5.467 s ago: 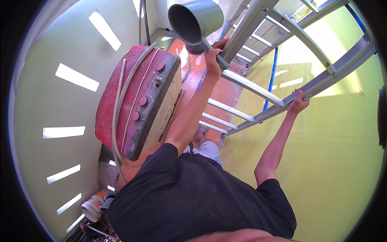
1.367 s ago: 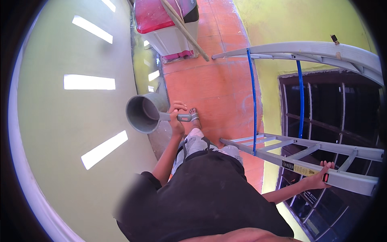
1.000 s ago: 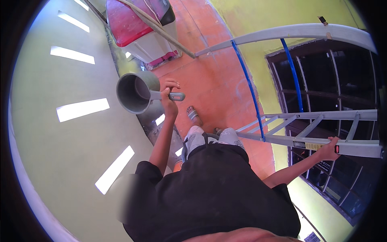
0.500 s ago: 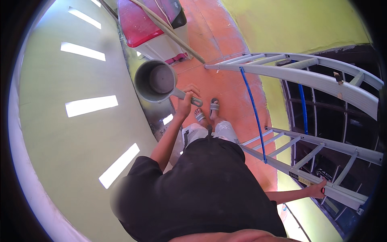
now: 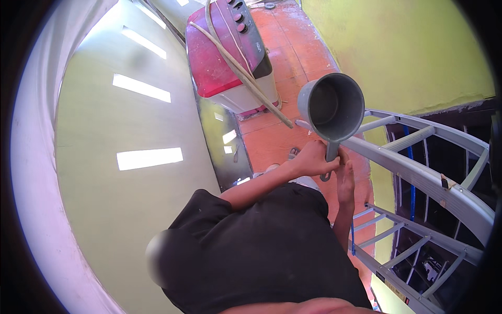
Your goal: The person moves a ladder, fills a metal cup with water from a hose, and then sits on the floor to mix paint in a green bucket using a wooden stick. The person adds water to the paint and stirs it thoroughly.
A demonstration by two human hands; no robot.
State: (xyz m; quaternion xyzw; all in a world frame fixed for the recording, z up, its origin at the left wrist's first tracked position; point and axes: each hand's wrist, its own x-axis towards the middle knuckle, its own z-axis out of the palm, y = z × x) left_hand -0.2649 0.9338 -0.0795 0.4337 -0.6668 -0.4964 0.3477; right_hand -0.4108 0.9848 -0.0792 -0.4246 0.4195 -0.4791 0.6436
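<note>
A grey plastic dipper [image 5: 330,107] is held up in front of me, its round bowl facing me with no contents visible inside. My left hand [image 5: 314,158] is closed around its short handle, whose looped end pokes out below the fingers. My right hand [image 5: 345,175] is raised close beside the handle, with its thumb stretched up and the palm turned toward the dipper. Its other fingers are partly hidden, and I cannot tell whether they touch the handle.
An aluminium ladder [image 5: 418,157] with blue straps stands spread at my right, by a dark barred window. Ahead is a red and white washing machine [image 5: 225,57] with a pale hose [image 5: 251,83] across it. A light green wall [image 5: 136,125] runs along my left; the floor is orange [image 5: 277,52].
My left hand has carried the dipper from the left to the right and turned it bowl-up ahead. My right hand has let go of the ladder and come up beside the handle.
</note>
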